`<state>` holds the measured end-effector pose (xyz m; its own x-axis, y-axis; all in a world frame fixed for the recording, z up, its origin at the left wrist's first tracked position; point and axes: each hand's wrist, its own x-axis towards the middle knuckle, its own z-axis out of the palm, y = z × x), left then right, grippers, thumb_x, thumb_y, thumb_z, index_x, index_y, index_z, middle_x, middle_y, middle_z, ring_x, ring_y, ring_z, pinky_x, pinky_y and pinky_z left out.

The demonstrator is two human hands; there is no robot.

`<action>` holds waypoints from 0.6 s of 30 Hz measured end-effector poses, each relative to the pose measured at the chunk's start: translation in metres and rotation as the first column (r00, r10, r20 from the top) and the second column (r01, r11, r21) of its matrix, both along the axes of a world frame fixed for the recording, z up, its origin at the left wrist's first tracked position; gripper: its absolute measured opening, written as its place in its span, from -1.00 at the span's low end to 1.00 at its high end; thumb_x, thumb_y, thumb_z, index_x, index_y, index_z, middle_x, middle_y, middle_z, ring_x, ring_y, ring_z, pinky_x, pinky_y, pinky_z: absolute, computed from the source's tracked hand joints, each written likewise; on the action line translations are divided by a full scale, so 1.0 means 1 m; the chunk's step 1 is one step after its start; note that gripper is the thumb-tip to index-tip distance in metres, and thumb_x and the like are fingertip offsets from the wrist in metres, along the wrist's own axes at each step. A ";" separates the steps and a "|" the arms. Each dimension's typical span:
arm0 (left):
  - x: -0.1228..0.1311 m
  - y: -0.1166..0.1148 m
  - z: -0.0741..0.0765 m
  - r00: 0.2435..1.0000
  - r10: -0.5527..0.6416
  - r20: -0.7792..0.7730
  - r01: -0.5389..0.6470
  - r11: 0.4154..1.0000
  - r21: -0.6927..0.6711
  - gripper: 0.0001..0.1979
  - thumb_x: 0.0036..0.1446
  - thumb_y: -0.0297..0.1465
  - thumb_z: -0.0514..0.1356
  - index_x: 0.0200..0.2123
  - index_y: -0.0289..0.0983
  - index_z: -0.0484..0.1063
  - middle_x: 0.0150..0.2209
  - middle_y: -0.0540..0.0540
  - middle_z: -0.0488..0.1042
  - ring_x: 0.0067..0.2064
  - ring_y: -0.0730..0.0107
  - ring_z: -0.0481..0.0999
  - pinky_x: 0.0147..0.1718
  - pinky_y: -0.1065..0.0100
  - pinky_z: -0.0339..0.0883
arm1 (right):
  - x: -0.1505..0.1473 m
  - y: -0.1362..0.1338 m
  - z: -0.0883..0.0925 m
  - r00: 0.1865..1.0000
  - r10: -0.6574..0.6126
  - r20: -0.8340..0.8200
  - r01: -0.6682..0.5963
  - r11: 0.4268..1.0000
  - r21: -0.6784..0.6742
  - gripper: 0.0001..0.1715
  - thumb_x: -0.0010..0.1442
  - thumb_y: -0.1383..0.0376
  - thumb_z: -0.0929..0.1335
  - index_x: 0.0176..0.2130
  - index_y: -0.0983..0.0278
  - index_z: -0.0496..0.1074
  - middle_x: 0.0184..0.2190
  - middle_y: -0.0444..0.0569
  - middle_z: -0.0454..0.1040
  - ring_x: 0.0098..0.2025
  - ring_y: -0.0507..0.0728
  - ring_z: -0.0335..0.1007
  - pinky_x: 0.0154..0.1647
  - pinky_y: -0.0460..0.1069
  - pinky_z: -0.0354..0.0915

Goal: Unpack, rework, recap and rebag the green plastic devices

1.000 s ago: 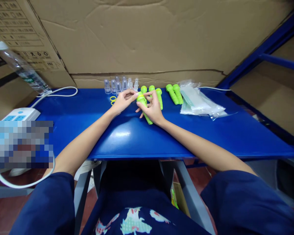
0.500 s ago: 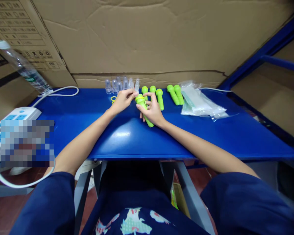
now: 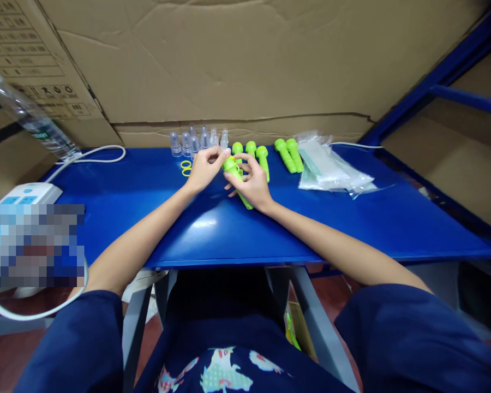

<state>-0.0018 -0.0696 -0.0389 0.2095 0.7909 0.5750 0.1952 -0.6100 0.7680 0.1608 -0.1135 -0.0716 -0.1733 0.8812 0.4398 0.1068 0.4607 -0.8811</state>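
Over the middle of the blue table, my right hand (image 3: 254, 184) is closed around the body of a lime-green toy flashlight (image 3: 245, 201), which lies at a slant with its head up and left. My left hand (image 3: 204, 170) pinches at that head end, where a yellow band shows; its fingertips partly cover what they grip. Two yellow rings (image 3: 186, 168) lie left of my left hand. Several clear plastic domed caps (image 3: 186, 144) stand behind it. Beyond my right hand are three more green flashlights (image 3: 262, 157), partly hidden by its fingers.
Farther right lies a pair of green flashlights (image 3: 288, 155) beside clear plastic bags (image 3: 331, 169). A water bottle (image 3: 36, 123) leans at the back left, near a white power strip (image 3: 35, 191) and its cable. Cardboard (image 3: 229, 65) walls the back; a blue frame (image 3: 425, 76) rises right.
My left hand's fingertips have closed in over the flashlight's head, covering more of the yellow band. The whole view has shifted slightly; my right hand keeps its hold.
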 end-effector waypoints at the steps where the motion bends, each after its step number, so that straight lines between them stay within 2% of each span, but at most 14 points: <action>1: 0.001 0.001 -0.002 1.000 -0.011 0.015 0.012 1.000 -0.016 -0.35 0.18 0.27 0.21 -0.53 -0.20 0.34 -0.51 -0.01 0.39 -0.40 0.38 0.44 -0.33 0.29 0.43 | 0.001 0.000 0.000 1.000 -0.011 -0.001 0.011 1.000 -0.003 -0.18 0.20 -0.26 0.44 0.20 0.10 0.22 0.03 0.13 0.54 -0.34 0.22 0.67 -0.56 0.05 0.62; 6: -0.002 0.006 -0.009 0.990 -0.117 0.084 0.129 0.980 -0.149 -0.40 0.08 0.24 0.33 -0.25 -0.21 0.49 -0.22 -0.11 0.63 -0.16 0.30 0.66 -0.15 0.29 0.56 | 0.003 0.004 0.001 0.998 -0.057 -0.025 0.057 0.998 0.002 -0.13 0.21 -0.29 0.43 0.24 0.09 0.16 0.08 0.17 0.52 -0.26 0.26 0.69 -0.57 0.05 0.60; 10: -0.009 0.013 -0.013 0.972 -0.201 0.122 0.220 0.960 -0.174 -0.31 -0.01 0.21 0.41 -0.05 -0.22 0.53 -0.03 -0.19 0.66 -0.01 0.22 0.68 0.00 0.24 0.57 | 0.003 0.008 0.001 0.993 -0.032 -0.114 0.027 0.999 -0.045 -0.10 0.16 -0.30 0.45 0.17 0.10 0.09 0.03 0.11 0.54 -0.30 0.19 0.68 -0.55 0.01 0.59; 14: -0.017 0.020 -0.016 0.956 -0.269 0.119 0.282 0.952 -0.116 -0.36 -0.04 0.08 0.50 -0.05 -0.24 0.55 -0.06 -0.17 0.68 0.00 0.23 0.68 0.09 0.21 0.54 | 0.002 0.010 0.004 0.969 0.050 -0.244 -0.086 0.986 -0.140 -0.13 0.10 -0.27 0.51 0.02 0.14 0.09 -0.06 0.05 0.58 -0.37 0.14 0.66 -0.53 -0.04 0.57; 18: -0.023 0.023 -0.016 0.961 -0.259 0.094 0.265 0.963 -0.058 -0.44 -0.02 0.04 0.51 -0.13 -0.24 0.56 -0.16 -0.11 0.67 -0.12 0.31 0.67 -0.01 0.26 0.54 | 0.004 0.009 0.009 0.951 0.160 -0.266 -0.214 0.959 -0.188 -0.19 0.13 -0.23 0.52 0.00 0.16 0.11 -0.12 0.04 0.61 -0.44 0.11 0.62 -0.55 -0.05 0.52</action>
<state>-0.0248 -0.0469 -0.0544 0.3675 0.7534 0.5453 -0.0315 -0.5759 0.8169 0.1652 -0.1044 -0.0625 -0.2545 0.9207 0.2958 -0.1947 0.2508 -0.9482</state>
